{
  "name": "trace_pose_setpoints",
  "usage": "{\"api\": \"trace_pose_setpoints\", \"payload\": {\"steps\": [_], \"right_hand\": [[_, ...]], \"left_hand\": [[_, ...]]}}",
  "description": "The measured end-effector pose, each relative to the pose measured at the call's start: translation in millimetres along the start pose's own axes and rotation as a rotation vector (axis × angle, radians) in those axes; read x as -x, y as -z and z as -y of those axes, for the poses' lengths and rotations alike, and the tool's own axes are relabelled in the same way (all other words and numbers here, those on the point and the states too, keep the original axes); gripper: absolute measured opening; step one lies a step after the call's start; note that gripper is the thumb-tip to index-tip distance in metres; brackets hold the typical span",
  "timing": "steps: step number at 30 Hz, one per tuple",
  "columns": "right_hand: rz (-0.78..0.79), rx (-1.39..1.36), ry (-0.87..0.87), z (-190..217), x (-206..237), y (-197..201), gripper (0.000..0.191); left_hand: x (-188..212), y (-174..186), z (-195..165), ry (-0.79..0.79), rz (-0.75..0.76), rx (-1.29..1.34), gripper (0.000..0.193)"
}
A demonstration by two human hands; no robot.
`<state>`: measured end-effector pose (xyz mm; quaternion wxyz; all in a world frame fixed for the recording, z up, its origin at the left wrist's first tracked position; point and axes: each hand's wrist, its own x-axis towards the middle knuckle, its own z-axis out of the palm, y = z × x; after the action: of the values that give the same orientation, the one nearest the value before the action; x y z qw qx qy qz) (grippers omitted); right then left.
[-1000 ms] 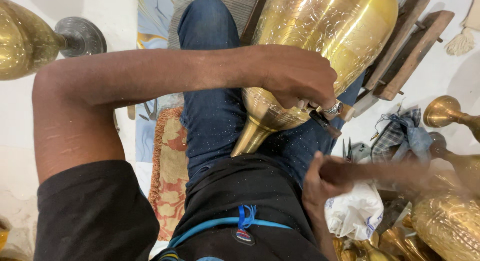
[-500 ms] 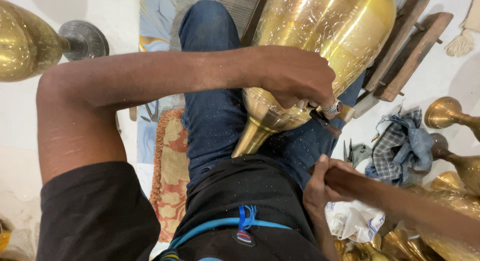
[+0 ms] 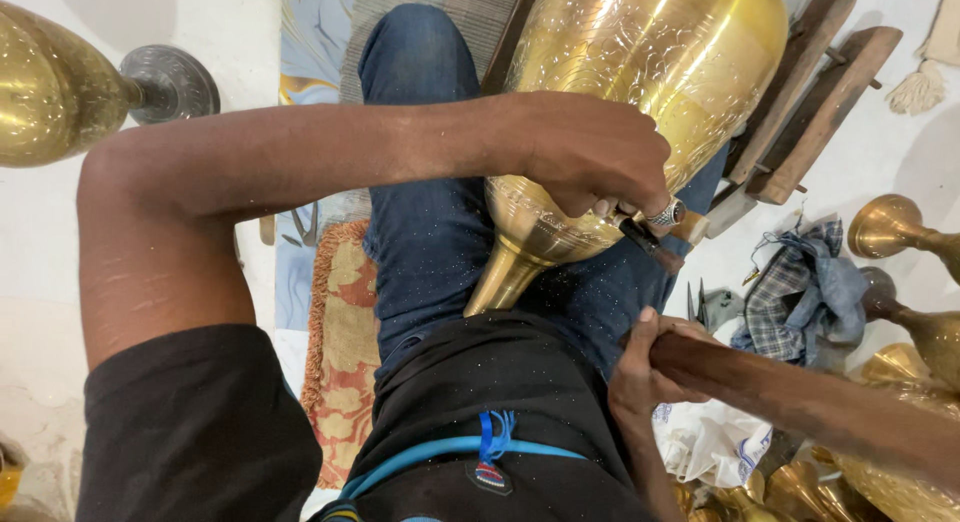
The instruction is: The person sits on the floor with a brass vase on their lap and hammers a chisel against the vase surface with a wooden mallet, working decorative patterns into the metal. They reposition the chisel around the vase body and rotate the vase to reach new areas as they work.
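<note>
Left arm bent at the elbow, forearm reaching across the lap; left hand [image 3: 590, 157] lies knuckles-up on the lower body of the large engraved brass vase [image 3: 640, 92], fingers curled and pinching a small dark chisel-like tool [image 3: 650, 244] against the metal. Silver ring on one finger.

Vase lies tilted across the person's blue-jeaned thighs, narrow neck pointing toward the waist, wide body resting by the brown wooden frame [image 3: 800, 92].

Right hand [image 3: 645, 367] is low by the right hip, fist wrapped tight round the end of a thick brown wooden stick [image 3: 790, 397] that runs out to the lower right.

Versus 0.5 s ago: left hand and vase unchanged; the stick sits in about the same place. At 1.0 s ago it was motion-blurred and raised higher.

Nearby: checked blue cloth [image 3: 800, 292], smaller brass vases [image 3: 895, 232] at right, another brass vessel [image 3: 50, 92] at left.
</note>
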<state>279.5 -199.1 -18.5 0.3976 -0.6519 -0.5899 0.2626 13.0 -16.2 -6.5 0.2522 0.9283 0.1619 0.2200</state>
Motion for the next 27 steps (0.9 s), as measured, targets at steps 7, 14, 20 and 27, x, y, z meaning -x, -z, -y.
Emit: {"api": "trace_pose_setpoints", "payload": {"steps": [7, 14, 20, 27], "right_hand": [[0.015, -0.221, -0.149, 4, 4, 4, 0.029], [-0.018, -0.313, -0.05, 2, -1, 0, 0.033], [0.124, 0.154, -0.084, 6, 0, 9, 0.033], [0.056, 0.086, -0.025, 11, 1, -1, 0.033]], "left_hand": [[-4, -6, 4, -0.044, 0.003, 0.058, 0.02], [1, 3, -1, -0.034, -0.021, 0.022, 0.017], [-2, -1, 1, 0.012, 0.054, 0.113, 0.016], [-1, -3, 2, 0.04, 0.081, 0.026, 0.021]]}}
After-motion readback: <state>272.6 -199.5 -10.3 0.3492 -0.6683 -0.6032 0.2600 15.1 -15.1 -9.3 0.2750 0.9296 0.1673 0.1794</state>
